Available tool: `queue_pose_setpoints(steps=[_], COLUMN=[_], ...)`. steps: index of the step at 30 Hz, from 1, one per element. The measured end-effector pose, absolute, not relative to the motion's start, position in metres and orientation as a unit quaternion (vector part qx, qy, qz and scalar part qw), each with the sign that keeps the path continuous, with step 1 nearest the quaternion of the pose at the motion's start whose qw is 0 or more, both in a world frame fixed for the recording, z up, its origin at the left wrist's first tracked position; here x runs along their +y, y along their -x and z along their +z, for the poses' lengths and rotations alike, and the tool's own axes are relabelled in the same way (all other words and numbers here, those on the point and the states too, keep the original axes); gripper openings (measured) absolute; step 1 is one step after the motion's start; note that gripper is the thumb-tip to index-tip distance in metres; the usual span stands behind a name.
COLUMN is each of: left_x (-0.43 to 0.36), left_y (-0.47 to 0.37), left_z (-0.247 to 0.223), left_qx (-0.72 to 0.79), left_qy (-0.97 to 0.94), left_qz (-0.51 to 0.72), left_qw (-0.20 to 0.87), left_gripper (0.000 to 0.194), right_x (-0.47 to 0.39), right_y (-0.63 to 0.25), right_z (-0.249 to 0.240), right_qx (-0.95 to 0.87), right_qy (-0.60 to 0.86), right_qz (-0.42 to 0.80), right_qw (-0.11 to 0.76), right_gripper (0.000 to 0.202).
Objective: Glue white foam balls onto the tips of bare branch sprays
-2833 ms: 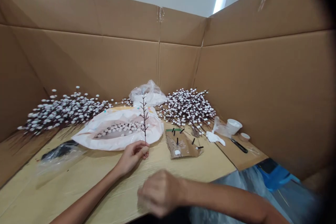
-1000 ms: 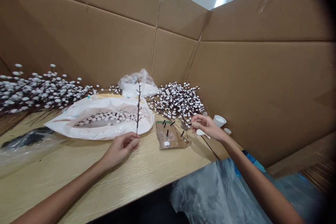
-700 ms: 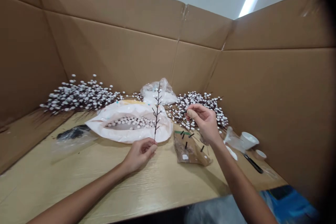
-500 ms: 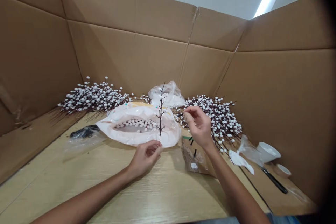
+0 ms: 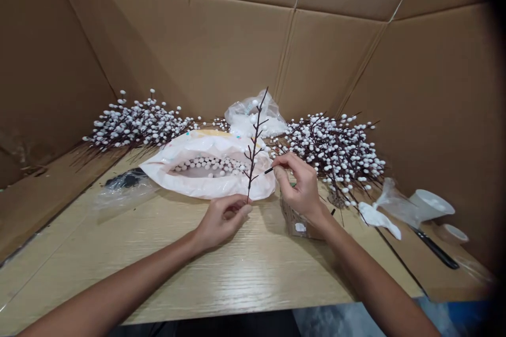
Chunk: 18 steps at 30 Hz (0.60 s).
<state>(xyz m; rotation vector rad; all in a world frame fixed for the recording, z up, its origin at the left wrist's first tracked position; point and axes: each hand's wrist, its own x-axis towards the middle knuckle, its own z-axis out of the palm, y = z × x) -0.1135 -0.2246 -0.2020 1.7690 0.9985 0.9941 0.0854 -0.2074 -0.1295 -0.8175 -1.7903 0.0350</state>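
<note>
Twig [image 5: 253, 154] in left hand [image 5: 222, 220] stands well inside table edge [image 5: 245, 309]

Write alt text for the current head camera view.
A person's left hand holds a dark, branching twig nearly upright while the right hand pinches a small black stick close beside it. Behind lie an open white bag of white balls and, to either side, piles of white-tipped branches, all within cardboard walls.
</note>
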Motion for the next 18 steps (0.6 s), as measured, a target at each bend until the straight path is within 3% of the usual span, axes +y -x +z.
queue_pose_setpoints(steps=[18], left_x=[-0.2268], left_y=[0.1114], left_z=[-0.1951], left_qx=[0.409], left_qy=[-0.724], left_qz=[0.396], left_qw=[0.389], left_gripper=[0.025], right_x=[-0.2109], right_y=[-0.0808], right_z=[-0.1326], right_qx=[-0.755], right_qy=[0.359], right_qz=[0.026], right_qw=[0.548], right_gripper=[0.013])
